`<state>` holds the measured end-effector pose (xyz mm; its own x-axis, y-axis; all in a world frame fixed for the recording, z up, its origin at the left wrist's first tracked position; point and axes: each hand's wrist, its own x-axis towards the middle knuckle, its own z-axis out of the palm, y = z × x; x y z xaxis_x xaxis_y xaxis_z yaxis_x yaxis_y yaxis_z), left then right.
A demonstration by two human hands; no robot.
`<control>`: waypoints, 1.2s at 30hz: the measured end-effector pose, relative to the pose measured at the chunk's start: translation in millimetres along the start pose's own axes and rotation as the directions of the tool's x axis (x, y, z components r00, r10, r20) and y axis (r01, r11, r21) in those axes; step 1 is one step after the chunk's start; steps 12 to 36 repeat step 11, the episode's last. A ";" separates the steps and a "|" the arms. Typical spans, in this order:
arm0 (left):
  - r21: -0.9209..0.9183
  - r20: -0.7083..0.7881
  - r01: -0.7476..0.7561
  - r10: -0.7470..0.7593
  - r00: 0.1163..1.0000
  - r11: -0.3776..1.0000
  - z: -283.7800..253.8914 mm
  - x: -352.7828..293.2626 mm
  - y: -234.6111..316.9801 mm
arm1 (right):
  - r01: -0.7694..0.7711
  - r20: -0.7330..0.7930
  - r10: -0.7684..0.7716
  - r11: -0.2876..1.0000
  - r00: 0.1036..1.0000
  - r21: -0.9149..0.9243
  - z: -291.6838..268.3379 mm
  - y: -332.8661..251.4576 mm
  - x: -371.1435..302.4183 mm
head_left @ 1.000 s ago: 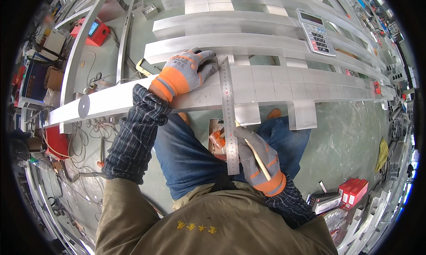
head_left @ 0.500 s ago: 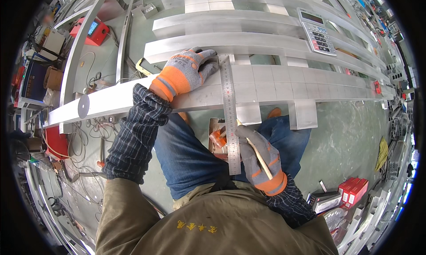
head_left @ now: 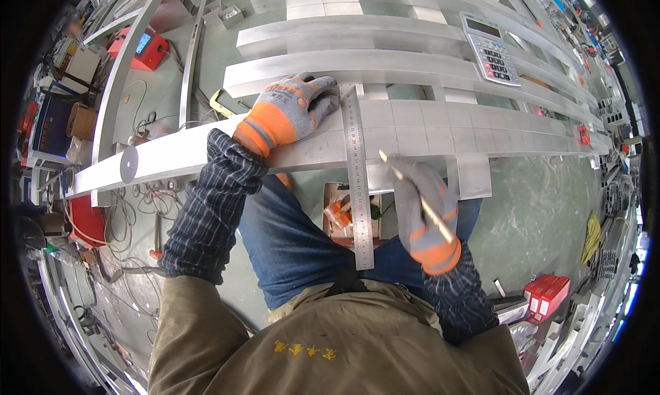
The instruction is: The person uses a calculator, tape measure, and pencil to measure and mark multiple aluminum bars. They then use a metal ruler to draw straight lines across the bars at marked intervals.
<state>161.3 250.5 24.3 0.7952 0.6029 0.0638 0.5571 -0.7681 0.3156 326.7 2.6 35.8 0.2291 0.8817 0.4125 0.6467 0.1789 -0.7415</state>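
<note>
My left hand [head_left: 289, 110], in a grey and orange glove, is closed over the far edge of a silver metal tube [head_left: 306, 147]. Its fingers press at the upper end of a graduated steel ruler [head_left: 355, 168], which lies across the tube and sticks out toward me; what the palm covers is hidden. In my gloved right hand [head_left: 416, 206] is a pale pencil [head_left: 434, 220], its tip pointing up and left, near the tube's near edge and right of the ruler. Thin cross lines and a lengthwise line mark the tube right of the ruler.
More metal tubes [head_left: 357, 65] lie parallel beyond, with a calculator [head_left: 490, 51] on them. A thin grey disc [head_left: 129, 164] rests on the tube's left part. Below are a small box [head_left: 335, 223] of orange items, cables [head_left: 124, 223] and red boxes [head_left: 548, 295].
My right hand, with the pencil, has moved right and slightly up, away from the ruler, uncovering more of the box below. My left hand and the ruler stay in place.
</note>
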 end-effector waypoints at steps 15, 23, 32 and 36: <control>-0.007 0.001 0.033 -0.033 0.999 0.999 -2.9 -0.2 2.3 | 0.033 0.007 -0.032 0.997 0.999 -0.076 25.7 39.4 65.5; -0.007 0.001 0.033 -0.033 0.999 0.999 -2.9 -0.2 2.3 | 0.033 0.007 -0.032 0.997 0.999 -0.076 25.7 39.4 65.5; -0.007 0.001 0.033 -0.033 0.999 0.999 -2.9 -0.2 2.3 | 0.033 0.007 -0.032 0.997 0.999 -0.076 25.7 39.4 65.5; -0.007 0.001 0.033 -0.033 0.999 0.999 -2.9 -0.2 2.3 | 0.033 0.007 -0.032 0.997 0.999 -0.076 25.7 39.4 65.5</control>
